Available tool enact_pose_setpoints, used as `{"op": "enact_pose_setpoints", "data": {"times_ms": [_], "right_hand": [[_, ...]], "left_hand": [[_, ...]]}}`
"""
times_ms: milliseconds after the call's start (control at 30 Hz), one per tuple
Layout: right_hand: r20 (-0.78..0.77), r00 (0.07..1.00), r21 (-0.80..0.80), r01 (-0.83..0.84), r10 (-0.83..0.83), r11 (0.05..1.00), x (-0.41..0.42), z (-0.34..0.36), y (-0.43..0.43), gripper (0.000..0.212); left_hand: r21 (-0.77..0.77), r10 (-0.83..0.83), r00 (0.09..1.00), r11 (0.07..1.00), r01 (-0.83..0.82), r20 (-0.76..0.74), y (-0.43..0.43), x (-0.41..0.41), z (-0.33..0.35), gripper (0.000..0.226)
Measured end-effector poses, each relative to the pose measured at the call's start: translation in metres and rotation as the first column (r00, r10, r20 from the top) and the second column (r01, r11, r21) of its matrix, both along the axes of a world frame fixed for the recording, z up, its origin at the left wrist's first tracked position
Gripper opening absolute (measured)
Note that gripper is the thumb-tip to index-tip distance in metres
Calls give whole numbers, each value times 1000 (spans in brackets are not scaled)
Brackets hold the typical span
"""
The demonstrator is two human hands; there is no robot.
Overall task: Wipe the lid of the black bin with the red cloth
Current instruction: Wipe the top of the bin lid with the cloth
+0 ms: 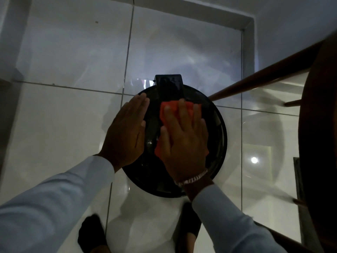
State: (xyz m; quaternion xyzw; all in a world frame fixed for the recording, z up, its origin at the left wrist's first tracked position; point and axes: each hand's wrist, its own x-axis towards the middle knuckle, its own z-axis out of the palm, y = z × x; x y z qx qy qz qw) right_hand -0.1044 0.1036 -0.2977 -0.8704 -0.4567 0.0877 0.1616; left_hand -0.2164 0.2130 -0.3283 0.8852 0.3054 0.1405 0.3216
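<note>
- far left, a pale long sleeve (54, 194) runs up from the lower corner across the glossy white tiled floor (63, 115).
- the left hand (125, 132) lies flat, palm down, on the left edge of the lid (217, 136); its grip is spread flat with the fingers straight and close together, holding nothing.
- below it, near the bottom edge, a foot in a dark sock (91, 232) stands on the floor.
- the lid is round, black and glossy, and covers the black bin seen from straight above, so the bin's body is hidden under it; a dark hinge block (170, 86) sits at the lid's far edge.
- the red cloth (170, 111) lies on the middle of the lid, just this side of the hinge block.
- the right hand (184, 141) presses flat on top of the cloth, its grip open with fingers fanned, pinning the cloth to the lid rather than pinching it.
- a silver bracelet (191, 178) circles the right wrist above a second pale sleeve.
- at right, a dark wooden chair (319, 125) stands beside the bin, one leg slanting toward the lid's far right edge.
</note>
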Motion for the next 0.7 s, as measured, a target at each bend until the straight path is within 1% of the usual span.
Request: {"op": "enact_pose_setpoints", "data": {"times_ms": [33,67,100,167,200,233,267,300,333,367,400,433,467,500,533,567,633,667,700], "right_hand": [[4,997,5,-78,78,997,-3,0,-13,51],[8,994,11,-105,105,994,-1,1,-27,49],[7,997,19,-71,71,997,4,2,-34,49],[-19,992,18,125,-125,992,16,-1,-29,49],[-39,972,15,234,-233,972,19,-1,-18,51],[-42,954,2,297,-297,955,18,0,-6,52],[-14,956,-5,292,-292,957,12,1,2,53],[12,976,3,217,-217,976,2,1,5,53],[16,994,18,108,-108,994,-9,1,2,52],[-8,1000,39,-1,1,999,-18,3,-4,52],[-72,994,82,-71,77,994,-22,6,-12,51],[-169,981,146,-72,96,987,-17,11,-17,50],[-264,962,218,-11,70,976,-7,16,-18,48],[-310,951,283,68,24,957,7,20,-18,46],[-312,950,331,136,-28,934,22,23,-16,43],[-292,954,346,173,-69,922,38,25,-15,41],[-324,936,270,232,-139,935,61,21,-15,40],[-362,920,221,241,-150,945,67,18,-14,40],[-385,913,192,223,-136,956,69,15,-14,40]], "left_hand": [[-2,-2,1000,1000,2,-5,0,0,1,50],[-4,-5,1000,1000,5,-7,-1,1,2,50],[-2,-6,1000,1000,6,-4,-1,1,3,49],[5,-10,1000,1000,10,11,-1,1,3,49],[10,-13,1000,1000,13,14,-1,2,2,50],[12,-14,1000,1000,13,13,-1,2,1,50],[15,-12,1000,1000,12,13,0,1,-1,49],[20,-11,1000,1000,10,11,0,0,-2,49],[22,-12,1000,1000,12,5,1,-1,-3,49],[21,-18,1000,1000,18,-1,1,0,-3,49],[22,-26,1000,999,27,-5,1,0,-2,50],[20,-34,999,999,34,-2,1,0,-1,50],[15,-39,999,999,39,2,2,0,0,49],[5,-36,999,999,36,8,3,0,2,49],[-21,-16,1000,1000,16,21,4,1,4,49],[-65,30,998,998,-27,46,3,3,9,49],[-151,132,982,982,-112,135,-12,15,24,51],[-150,138,973,982,-111,187,-27,23,35,52],[-118,96,972,990,-72,213,-45,32,42,56]]}}
